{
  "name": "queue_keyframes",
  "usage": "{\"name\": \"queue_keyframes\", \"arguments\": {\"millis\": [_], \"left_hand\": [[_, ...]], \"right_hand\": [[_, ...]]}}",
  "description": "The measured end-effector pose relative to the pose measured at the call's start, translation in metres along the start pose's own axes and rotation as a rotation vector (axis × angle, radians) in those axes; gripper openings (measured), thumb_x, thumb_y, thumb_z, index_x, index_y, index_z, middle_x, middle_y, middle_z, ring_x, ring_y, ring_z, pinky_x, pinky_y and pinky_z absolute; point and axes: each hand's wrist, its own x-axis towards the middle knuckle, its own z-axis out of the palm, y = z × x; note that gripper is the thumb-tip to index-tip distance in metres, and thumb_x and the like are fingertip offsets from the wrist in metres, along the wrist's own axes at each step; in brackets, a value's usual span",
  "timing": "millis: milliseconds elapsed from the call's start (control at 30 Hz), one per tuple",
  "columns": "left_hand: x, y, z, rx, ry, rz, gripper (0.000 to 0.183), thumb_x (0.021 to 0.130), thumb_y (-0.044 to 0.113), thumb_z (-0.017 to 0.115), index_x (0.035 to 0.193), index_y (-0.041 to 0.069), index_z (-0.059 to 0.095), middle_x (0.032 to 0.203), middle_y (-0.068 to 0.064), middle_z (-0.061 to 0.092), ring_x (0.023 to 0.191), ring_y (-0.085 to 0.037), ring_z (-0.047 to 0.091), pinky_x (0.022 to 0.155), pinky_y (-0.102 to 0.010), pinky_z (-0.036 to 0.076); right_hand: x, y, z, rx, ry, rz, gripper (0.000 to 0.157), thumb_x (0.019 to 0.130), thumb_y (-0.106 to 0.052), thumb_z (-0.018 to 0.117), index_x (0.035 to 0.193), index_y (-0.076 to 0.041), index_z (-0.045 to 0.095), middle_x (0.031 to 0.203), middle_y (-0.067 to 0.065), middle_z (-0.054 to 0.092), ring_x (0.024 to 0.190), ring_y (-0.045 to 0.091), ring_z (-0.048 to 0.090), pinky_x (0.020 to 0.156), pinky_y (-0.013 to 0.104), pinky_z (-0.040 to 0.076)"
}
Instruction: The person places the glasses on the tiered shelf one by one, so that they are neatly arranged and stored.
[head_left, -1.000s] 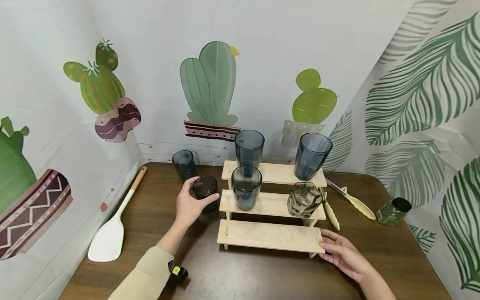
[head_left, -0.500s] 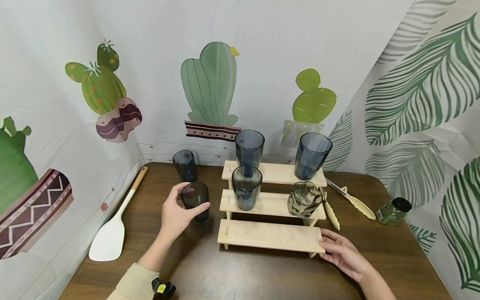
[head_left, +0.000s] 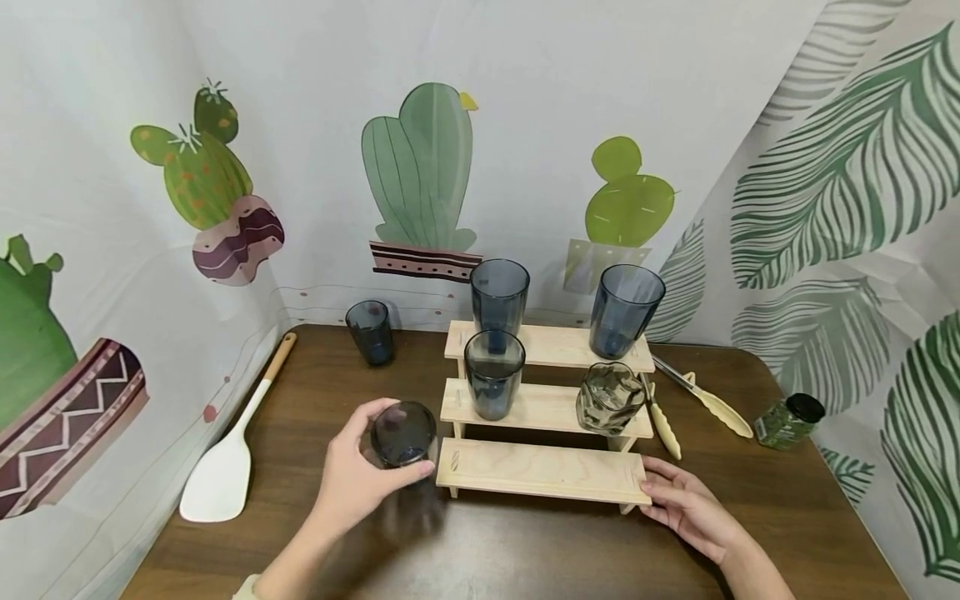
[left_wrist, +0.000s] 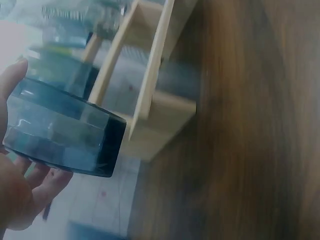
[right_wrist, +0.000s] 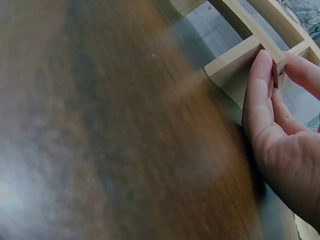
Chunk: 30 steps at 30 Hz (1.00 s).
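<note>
My left hand (head_left: 352,475) grips a dark blue drinking glass (head_left: 403,435) round its side, thumb on one side and fingers on the other. In the left wrist view this glass (left_wrist: 65,132) has its thick base toward the table, with a gap under it. It is close to the left end of the lowest step of a three-tier wooden rack (head_left: 540,471). At that step's right end, my right hand (head_left: 690,510) pinches the board between thumb and fingers. The right wrist view shows the fingertips (right_wrist: 263,59) at the board's corner.
Two blue glasses (head_left: 626,312) stand on the top tier. A blue glass (head_left: 493,379) and a smoky wavy glass (head_left: 610,400) share the middle one. Another blue glass (head_left: 371,335) is back left on the table. Around lie a white spatula (head_left: 217,479), tongs (head_left: 716,410) and a jar (head_left: 789,421).
My left hand has drawn the glass leftward, then forward toward the table's front and back right, beside the lowest step. The right hand and rack have stayed put.
</note>
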Motion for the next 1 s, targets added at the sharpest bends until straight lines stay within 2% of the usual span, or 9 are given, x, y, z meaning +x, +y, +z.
{"name": "queue_keyframes", "arguments": {"millis": [100, 267, 367, 500, 600, 700, 800, 1000], "left_hand": [[-0.006, -0.005, 0.012, -0.041, -0.069, 0.038, 0.087, 0.057, 0.021, 0.105, 0.133, 0.023, 0.062, 0.118, 0.006, 0.07, 0.108, -0.018, 0.066, 0.087, -0.025, 0.056], [-0.012, 0.004, 0.038, -0.07, -0.163, 0.116, 0.084, 0.061, 0.034, 0.103, 0.134, 0.025, 0.062, 0.119, 0.004, 0.07, 0.106, -0.021, 0.067, 0.084, -0.033, 0.058], [-0.014, 0.01, 0.055, -0.097, -0.2, 0.126, 0.084, 0.061, 0.037, 0.103, 0.134, 0.025, 0.062, 0.121, 0.005, 0.069, 0.108, -0.022, 0.066, 0.084, -0.037, 0.06], [-0.015, 0.017, 0.077, -0.135, -0.241, 0.086, 0.087, 0.059, 0.037, 0.104, 0.135, 0.024, 0.063, 0.123, 0.008, 0.066, 0.111, -0.02, 0.064, 0.083, -0.038, 0.061], [-0.016, 0.02, 0.093, -0.143, -0.263, 0.06, 0.088, 0.059, 0.037, 0.104, 0.135, 0.026, 0.063, 0.123, 0.01, 0.065, 0.113, -0.018, 0.062, 0.086, -0.037, 0.06], [-0.014, 0.024, 0.109, -0.156, -0.281, 0.063, 0.087, 0.059, 0.036, 0.104, 0.135, 0.028, 0.062, 0.124, 0.01, 0.065, 0.114, -0.017, 0.062, 0.087, -0.036, 0.06], [-0.011, 0.029, 0.124, -0.146, -0.292, 0.095, 0.088, 0.059, 0.037, 0.104, 0.135, 0.027, 0.061, 0.125, 0.01, 0.065, 0.113, -0.015, 0.063, 0.089, -0.035, 0.059], [-0.003, 0.037, 0.151, -0.025, -0.268, 0.182, 0.092, 0.058, 0.047, 0.102, 0.137, 0.029, 0.06, 0.126, 0.017, 0.062, 0.116, -0.006, 0.06, 0.099, -0.035, 0.051]], "right_hand": [[0.0, 0.0, 0.0, 0.0, -0.004, -0.009, 0.039, 0.107, 0.004, 0.043, 0.131, -0.022, 0.06, 0.125, 0.007, 0.065, 0.106, 0.018, 0.066, 0.09, 0.029, 0.057], [-0.001, 0.001, -0.001, -0.002, -0.001, -0.015, 0.041, 0.107, 0.005, 0.042, 0.131, -0.022, 0.06, 0.124, 0.007, 0.065, 0.106, 0.018, 0.067, 0.09, 0.03, 0.057], [-0.001, 0.001, -0.001, -0.001, 0.016, -0.001, 0.042, 0.107, 0.005, 0.043, 0.131, -0.023, 0.062, 0.123, 0.006, 0.066, 0.105, 0.017, 0.067, 0.09, 0.029, 0.057], [-0.001, 0.0, 0.0, 0.005, 0.028, 0.013, 0.042, 0.107, 0.005, 0.044, 0.13, -0.024, 0.063, 0.123, 0.005, 0.066, 0.105, 0.017, 0.067, 0.09, 0.029, 0.057], [-0.001, 0.0, 0.0, 0.005, 0.03, 0.018, 0.041, 0.107, 0.004, 0.044, 0.13, -0.024, 0.063, 0.124, 0.005, 0.066, 0.105, 0.017, 0.067, 0.09, 0.029, 0.057], [-0.002, 0.0, 0.0, 0.004, 0.03, 0.013, 0.041, 0.107, 0.004, 0.045, 0.13, -0.024, 0.062, 0.124, 0.005, 0.066, 0.105, 0.017, 0.067, 0.09, 0.029, 0.057], [-0.002, 0.0, 0.0, 0.006, 0.012, -0.001, 0.04, 0.107, 0.004, 0.044, 0.131, -0.023, 0.061, 0.125, 0.006, 0.065, 0.106, 0.018, 0.067, 0.09, 0.029, 0.057], [0.0, 0.0, 0.0, 0.011, 0.015, 0.001, 0.042, 0.107, 0.005, 0.043, 0.131, -0.023, 0.062, 0.124, 0.005, 0.066, 0.105, 0.017, 0.067, 0.09, 0.029, 0.057]]}}
